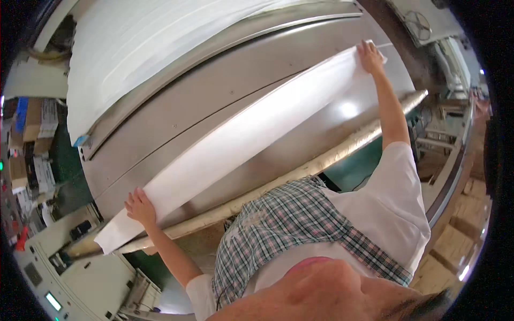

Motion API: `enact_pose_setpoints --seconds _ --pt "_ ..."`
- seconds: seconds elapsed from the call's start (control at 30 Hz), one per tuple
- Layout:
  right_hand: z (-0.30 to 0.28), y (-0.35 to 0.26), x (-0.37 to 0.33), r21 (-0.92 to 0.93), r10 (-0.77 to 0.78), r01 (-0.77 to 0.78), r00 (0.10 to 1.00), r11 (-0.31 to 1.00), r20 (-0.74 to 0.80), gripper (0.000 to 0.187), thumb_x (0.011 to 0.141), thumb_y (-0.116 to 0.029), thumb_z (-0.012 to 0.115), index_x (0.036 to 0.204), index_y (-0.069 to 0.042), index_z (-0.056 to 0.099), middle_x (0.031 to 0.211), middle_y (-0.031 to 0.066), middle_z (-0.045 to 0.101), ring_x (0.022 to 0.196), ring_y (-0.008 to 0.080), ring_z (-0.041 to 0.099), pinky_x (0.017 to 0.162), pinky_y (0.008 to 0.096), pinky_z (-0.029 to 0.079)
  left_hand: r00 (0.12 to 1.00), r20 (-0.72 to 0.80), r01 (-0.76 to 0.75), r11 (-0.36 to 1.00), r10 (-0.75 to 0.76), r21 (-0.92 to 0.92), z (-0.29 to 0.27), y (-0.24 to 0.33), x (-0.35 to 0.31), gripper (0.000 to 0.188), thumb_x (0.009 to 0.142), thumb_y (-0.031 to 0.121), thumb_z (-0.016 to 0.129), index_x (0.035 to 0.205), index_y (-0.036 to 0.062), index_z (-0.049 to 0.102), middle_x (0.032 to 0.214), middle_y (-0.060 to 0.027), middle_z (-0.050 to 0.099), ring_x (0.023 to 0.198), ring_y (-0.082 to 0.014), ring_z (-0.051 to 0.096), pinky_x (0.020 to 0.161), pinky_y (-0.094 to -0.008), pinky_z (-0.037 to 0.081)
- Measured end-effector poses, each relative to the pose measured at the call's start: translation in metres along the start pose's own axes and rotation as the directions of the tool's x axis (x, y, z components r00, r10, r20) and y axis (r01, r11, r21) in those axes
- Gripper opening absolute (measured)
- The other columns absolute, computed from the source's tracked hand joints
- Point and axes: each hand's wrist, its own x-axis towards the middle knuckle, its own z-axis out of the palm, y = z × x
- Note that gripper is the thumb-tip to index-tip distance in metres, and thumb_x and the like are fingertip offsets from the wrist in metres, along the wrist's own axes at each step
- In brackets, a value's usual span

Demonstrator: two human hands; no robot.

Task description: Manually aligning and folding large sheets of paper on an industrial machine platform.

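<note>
A long white folded strip of cloth (235, 134) lies slantwise across a grey metal table (214, 101), from the lower left to the upper right. On its near left end my left hand (141, 207) rests palm down, fingers stretched out and thumb apart. My right arm reaches far out, and my right hand (370, 57) lies over the strip's other end with its fingers spread on the cloth. The left tip of the strip hangs past the table's near edge.
A wide white sheet of fabric (160, 48) covers the far side, behind a raised metal bar (230, 45). Along the near edge runs a long cream-wrapped roller (321, 160). A control cabinet (96, 283) stands at lower left, cardboard boxes (40, 120) at left.
</note>
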Motion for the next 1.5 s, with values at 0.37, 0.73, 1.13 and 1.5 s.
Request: enact_pose_setpoints --seconds 0.37,0.73,1.13,1.5 --pt "0.01 0.055 0.046 0.355 -0.055 -0.125 0.888 0.926 0.456 0.067 0.082 -0.059 0.034 0.123 -0.007 0.043 0.123 0.0205 0.045 0.115 0.0348 0.041 0.097 0.0379 0.029 0.997 0.069 -0.021 0.999 0.024 -0.041 0.014 -0.016 0.008 0.046 0.089 0.045 0.029 0.12 0.0159 0.048 0.134 -0.0134 0.033 0.126 -0.0355 0.023 0.096 -0.0591 0.017" --pt "-0.109 -0.106 -0.09 0.712 -0.619 -0.282 0.356 0.643 0.7 0.042 0.074 -0.015 0.066 0.112 -0.006 0.049 0.106 0.0041 0.052 0.093 0.0115 0.05 0.076 0.0259 0.043 0.938 -0.341 -0.102 0.895 -0.059 -0.435 0.004 -0.047 -0.081 0.047 0.08 0.022 0.054 0.125 0.0143 0.043 0.134 -0.0138 0.032 0.125 -0.0288 0.028 0.101 -0.0467 0.018" --pt "-0.179 -0.365 -0.224 0.932 -0.95 0.221 -0.058 0.287 0.306 0.044 0.07 -0.03 0.066 0.102 -0.001 0.057 0.102 0.0141 0.053 0.095 0.0255 0.051 0.084 0.0332 0.04 0.881 -0.47 -0.218 0.831 -0.059 -0.511 -0.006 -0.055 -0.085 0.034 0.075 0.021 0.056 0.108 0.01 0.056 0.117 -0.0132 0.05 0.115 -0.0278 0.042 0.1 -0.0463 0.024" --pt "-0.213 -0.572 -0.339 0.98 -0.992 0.166 0.081 0.111 0.098 0.043 0.076 -0.032 0.062 0.106 -0.003 0.054 0.094 0.0142 0.055 0.091 0.0244 0.054 0.08 0.0336 0.043 0.921 -0.349 -0.379 0.6 0.172 -0.704 -0.007 -0.078 -0.08 0.035 0.067 0.015 0.061 0.101 0.0083 0.058 0.112 -0.0096 0.054 0.11 -0.0251 0.047 0.099 -0.0466 0.028"
